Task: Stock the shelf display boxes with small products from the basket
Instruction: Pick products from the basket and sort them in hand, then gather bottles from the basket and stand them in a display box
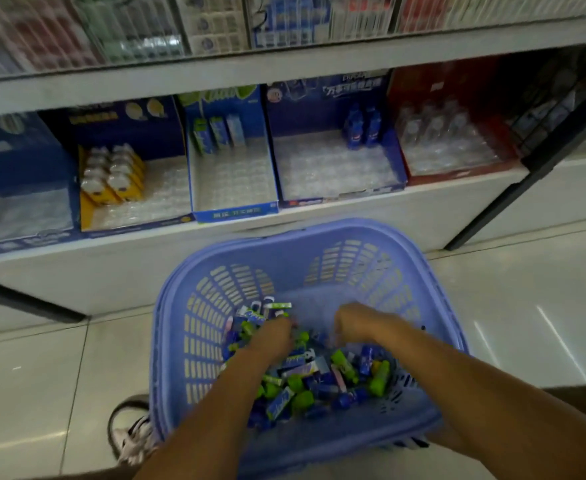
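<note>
While both hands reach into the basket (194, 341), the small products (319, 379) lie heaped on its floor, directly under and around the fingers. The left hand (273, 336) is sunk into the left part of the heap. Its fingers bend downward with the tips buried, so whether they pinch anything cannot be told. The right hand (355, 323), nearer the basket's far wall, curls its fingers down over the heap, and blur conceals any grip.

The basket is lilac-blue moulded plastic with slotted walls. The products are small glossy tubes, cartons and bottles in blue, green and pink.

Beyond the basket, the shelf (388, 209) carries cardboard display boxes lined with clear dimpled trays: a yellow box (87, 209), a blue box (236, 213), a navy box (319, 109) and a red box (457, 175). Their printing is blurred. Left of the basket, a shoe (132, 434) is partly hidden by its rim.
</note>
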{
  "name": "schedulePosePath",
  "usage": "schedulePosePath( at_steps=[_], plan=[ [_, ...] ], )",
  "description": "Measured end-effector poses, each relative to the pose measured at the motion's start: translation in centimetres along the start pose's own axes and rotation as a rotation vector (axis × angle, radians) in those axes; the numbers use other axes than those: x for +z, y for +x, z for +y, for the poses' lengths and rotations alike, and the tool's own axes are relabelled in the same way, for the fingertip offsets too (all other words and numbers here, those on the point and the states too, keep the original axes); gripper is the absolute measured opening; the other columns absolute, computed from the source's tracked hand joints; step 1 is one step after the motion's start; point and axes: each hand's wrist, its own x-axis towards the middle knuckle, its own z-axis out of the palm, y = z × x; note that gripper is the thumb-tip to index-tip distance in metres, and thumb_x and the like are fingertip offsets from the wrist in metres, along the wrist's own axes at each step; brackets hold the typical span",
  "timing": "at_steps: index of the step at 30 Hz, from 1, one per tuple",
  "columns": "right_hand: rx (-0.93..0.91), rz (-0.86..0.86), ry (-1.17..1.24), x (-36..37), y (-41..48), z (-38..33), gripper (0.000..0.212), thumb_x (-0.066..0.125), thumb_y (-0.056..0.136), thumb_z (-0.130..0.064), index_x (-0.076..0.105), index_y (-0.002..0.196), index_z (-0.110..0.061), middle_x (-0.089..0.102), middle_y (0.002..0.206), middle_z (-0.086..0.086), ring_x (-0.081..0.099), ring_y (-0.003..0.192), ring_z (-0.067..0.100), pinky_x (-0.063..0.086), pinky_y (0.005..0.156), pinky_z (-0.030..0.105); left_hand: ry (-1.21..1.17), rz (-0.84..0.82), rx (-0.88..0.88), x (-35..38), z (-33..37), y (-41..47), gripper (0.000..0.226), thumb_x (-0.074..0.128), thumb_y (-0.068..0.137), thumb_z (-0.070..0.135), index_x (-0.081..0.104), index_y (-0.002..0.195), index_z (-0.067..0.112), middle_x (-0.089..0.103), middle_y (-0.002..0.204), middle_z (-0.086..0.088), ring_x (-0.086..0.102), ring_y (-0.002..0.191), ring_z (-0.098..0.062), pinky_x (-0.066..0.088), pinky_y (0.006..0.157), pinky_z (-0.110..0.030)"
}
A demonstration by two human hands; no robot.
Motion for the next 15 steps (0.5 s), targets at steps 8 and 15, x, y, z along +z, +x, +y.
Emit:
schedulePosePath(
  at_steps=[8, 15],
  plan=[
    [0.162, -0.088, -0.098, 6.1, 4.1, 2.7, 0.039, 0.066, 0.086, -0.031, 0.043, 0.06, -0.011, 0.041, 0.062, 0.003, 0.051, 0.071, 0.024, 0.049, 0.081, 0.04, 0.188, 0.078, 0.028, 3.1, -1.3, 2.7, 0.029, 0.047, 0.094, 0.012, 0.058, 0.121, 0.007, 0.057, 0.125, -0.016, 0.052, 0.114, -0.031, 0.039, 0.096, -0.037],
    [0.18, -0.077, 0.067, 5.4, 4.7, 2.5, 0.037, 0.061, 0.087, -0.021, 0.038, 0.059, -0.013, 0.039, 0.064, 0.003, 0.045, 0.062, 0.019, 0.042, 0.06, 0.031, 0.239, 0.047, -0.112, 3.9, -1.0, 4.3, 0.022, 0.048, 0.095, 0.014, 0.065, 0.104, 0.005, 0.059, 0.116, -0.018, 0.054, 0.108, -0.03, 0.043, 0.094, -0.038]
  ],
)
